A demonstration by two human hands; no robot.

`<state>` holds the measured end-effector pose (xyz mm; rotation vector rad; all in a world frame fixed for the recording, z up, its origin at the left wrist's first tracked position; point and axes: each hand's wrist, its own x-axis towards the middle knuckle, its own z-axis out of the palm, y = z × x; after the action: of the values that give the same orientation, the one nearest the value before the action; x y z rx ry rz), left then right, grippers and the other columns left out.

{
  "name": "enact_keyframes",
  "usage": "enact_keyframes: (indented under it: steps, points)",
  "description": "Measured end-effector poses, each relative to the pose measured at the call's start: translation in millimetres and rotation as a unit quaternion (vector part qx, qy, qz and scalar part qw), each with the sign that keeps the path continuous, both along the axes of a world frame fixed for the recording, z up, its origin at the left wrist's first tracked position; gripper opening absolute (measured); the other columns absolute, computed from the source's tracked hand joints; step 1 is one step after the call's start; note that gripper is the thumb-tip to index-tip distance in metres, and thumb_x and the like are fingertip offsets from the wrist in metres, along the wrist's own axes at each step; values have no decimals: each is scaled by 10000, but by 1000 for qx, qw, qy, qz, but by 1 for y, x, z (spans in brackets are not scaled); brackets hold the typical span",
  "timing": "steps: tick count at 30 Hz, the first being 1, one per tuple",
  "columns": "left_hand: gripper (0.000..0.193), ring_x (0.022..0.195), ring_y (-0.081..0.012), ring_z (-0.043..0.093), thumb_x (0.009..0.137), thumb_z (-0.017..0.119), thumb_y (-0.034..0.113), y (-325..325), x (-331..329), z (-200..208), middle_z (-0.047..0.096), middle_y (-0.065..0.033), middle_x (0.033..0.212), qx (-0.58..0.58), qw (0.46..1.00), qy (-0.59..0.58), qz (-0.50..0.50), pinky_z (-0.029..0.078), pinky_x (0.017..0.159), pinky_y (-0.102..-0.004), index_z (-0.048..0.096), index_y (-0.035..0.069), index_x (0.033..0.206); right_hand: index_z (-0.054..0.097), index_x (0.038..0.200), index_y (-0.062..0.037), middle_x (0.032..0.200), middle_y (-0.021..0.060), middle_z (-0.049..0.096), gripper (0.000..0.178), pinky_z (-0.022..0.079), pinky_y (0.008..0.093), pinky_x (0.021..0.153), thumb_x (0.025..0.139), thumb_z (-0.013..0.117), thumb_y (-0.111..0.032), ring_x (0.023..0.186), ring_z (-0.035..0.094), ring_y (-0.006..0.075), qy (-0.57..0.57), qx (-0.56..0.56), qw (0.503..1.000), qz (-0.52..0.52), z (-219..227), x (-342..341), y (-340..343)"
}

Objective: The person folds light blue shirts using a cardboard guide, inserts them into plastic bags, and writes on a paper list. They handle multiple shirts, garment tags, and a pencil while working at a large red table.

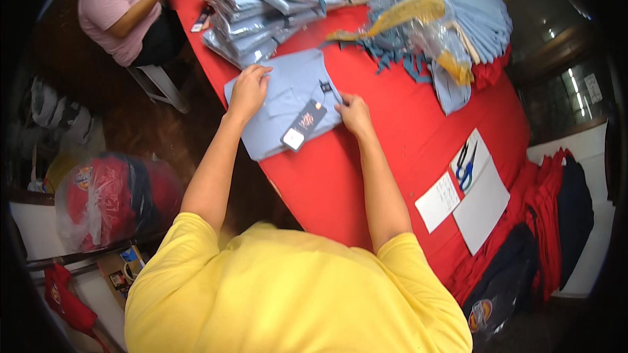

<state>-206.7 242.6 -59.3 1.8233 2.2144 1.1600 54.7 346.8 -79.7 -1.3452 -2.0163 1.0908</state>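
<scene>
A folded light blue garment (281, 91) lies in front of me at the left edge of the red-covered table, its near left corner jutting past that edge. A dark hang tag (304, 124) with a white sticker rests on it, next to a small black label (325, 86). My left hand (248, 95) lies on the garment's far left part, fingers stretched over the cloth and thumb apart. At the right edge, my right hand (354, 115) pinches the cloth between thumb and fingers.
Bagged blue garments (255, 16) are stacked at the far side. A heap of blue cloth (451, 0) and crumpled clear plastic (418, 23) lies far right. Scissors (465, 168) rest on white papers (481, 202). A person in pink (118, 6) sits far left. A wrapped red bundle (118, 199) stands left.
</scene>
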Motion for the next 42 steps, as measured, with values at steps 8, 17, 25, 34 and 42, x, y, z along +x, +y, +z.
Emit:
enact_keyframes:
  steps: [8, 17, 25, 34, 42]
  points:
    - [265, 957, -296, 601, 808, 647, 87, 18, 8, 0, 638, -135, 1031, -21, 999, -9, -30, 469, 860, -361, 687, 42, 1066, 597, 1243, -38, 1097, 203, 604, 451, 447, 401, 934, 804, 655, -123, 1077, 579, 337, -63, 15, 998, -24, 18, 1, -10]
    - [173, 800, -258, 650, 760, 710, 145, 57, 14, -14, 676, -116, 882, -56, 993, -97, -34, 499, 749, -350, 715, 52, 906, 618, 1204, -32, 1093, 211, 616, 399, 452, 383, 918, 814, 639, -111, 1052, 598, 331, -55, 17, 998, -14, 13, 1, -3]
    - [182, 754, -112, 628, 879, 622, 177, 72, -5, -37, 680, -62, 781, -55, 930, -354, -77, 487, 706, -240, 653, 0, 905, 617, 1209, -35, 1101, 217, 614, 415, 450, 406, 935, 805, 636, -132, 1073, 585, 353, -76, 42, 996, -29, 19, 0, -14]
    - [186, 857, -181, 643, 981, 504, 215, 60, -16, -35, 633, -101, 966, 43, 860, -490, -136, 508, 772, -273, 545, 42, 1036, 536, 1293, -30, 1245, 214, 583, 544, 438, 373, 966, 861, 628, -346, 1148, 564, 340, 21, 16, 999, -35, 22, 16, -10]
    - [233, 589, -93, 412, 1013, 420, 239, 54, 34, 51, 450, -9, 690, 51, 918, -328, -216, 362, 536, -250, 486, 74, 863, 569, 1257, -85, 1184, 167, 575, 445, 448, 370, 942, 894, 621, -338, 1122, 564, 269, -24, 44, 997, -61, 95, 122, -41]
